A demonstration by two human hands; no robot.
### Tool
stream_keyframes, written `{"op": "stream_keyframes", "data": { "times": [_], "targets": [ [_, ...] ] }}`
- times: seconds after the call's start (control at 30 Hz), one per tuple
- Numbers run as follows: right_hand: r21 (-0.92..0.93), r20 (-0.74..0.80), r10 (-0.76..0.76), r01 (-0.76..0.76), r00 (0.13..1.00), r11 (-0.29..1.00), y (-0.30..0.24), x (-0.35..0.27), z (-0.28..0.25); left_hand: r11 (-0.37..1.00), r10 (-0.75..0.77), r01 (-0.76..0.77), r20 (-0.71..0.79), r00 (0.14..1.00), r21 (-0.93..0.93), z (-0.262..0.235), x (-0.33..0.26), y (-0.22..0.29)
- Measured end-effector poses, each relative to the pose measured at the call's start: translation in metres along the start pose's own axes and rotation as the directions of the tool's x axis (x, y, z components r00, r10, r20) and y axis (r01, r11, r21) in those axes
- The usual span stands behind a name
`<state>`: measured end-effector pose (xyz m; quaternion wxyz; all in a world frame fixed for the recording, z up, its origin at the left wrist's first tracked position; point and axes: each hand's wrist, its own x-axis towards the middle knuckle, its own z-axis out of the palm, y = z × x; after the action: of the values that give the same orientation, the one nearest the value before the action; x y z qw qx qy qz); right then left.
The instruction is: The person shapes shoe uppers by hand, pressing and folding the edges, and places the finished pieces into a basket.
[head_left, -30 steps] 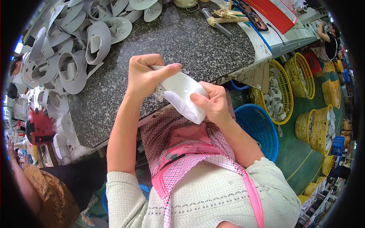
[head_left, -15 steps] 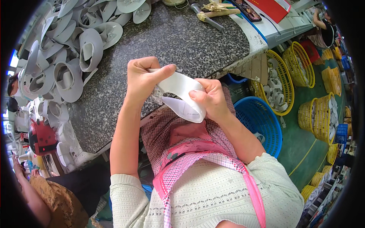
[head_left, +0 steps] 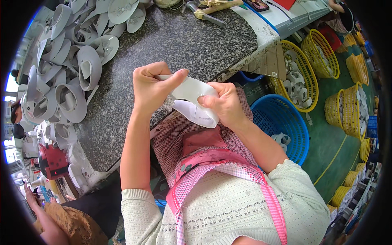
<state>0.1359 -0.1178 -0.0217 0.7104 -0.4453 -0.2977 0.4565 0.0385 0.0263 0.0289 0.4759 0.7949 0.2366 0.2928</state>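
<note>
Between my two hands, in front of my apron, I hold a curved white shoe upper (head_left: 192, 89). My left hand (head_left: 153, 85) grips its left end, fingers curled and thumb pressed along the top. Closed on its right side, my right hand (head_left: 224, 102) has the thumb on the white face. The upper bends round into a loop, and its pale inner side with small print faces up below the opening. Some clear, wrinkled film shows beside the left wrist. The parts under my fingers are hidden.
A speckled stone tabletop (head_left: 179, 45) lies beyond my hands, with a hammer (head_left: 206, 15) at its far side. Grey-white shoe uppers (head_left: 87, 67) are heaped at left. A blue basket (head_left: 302, 134) and yellow baskets (head_left: 314, 92) stand at right. Another person's arm (head_left: 45, 220) shows at lower left.
The view has shifted a little, so the table and baskets sit differently in it. Both hands keep their grip on the white upper, which has tilted slightly.
</note>
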Motion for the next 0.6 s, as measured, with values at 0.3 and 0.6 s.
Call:
{"op": "stream_keyframes", "data": {
  "times": [0.3, 0.6],
  "targets": [
    [0.227, 0.045, 0.044, -0.053, 0.998, 0.972, -0.017, -0.002, -0.021, 0.996, 0.087, -0.087, 0.090, 0.992, -0.003, 0.015, 0.006, 0.031],
    [0.077, -0.059, -0.068, 0.073, 0.996, 0.994, -0.023, -0.002, -0.026, 0.549, 0.742, -0.526, -0.089, 0.664, 0.649, 0.027, 0.016, 0.023]
  ]
}}
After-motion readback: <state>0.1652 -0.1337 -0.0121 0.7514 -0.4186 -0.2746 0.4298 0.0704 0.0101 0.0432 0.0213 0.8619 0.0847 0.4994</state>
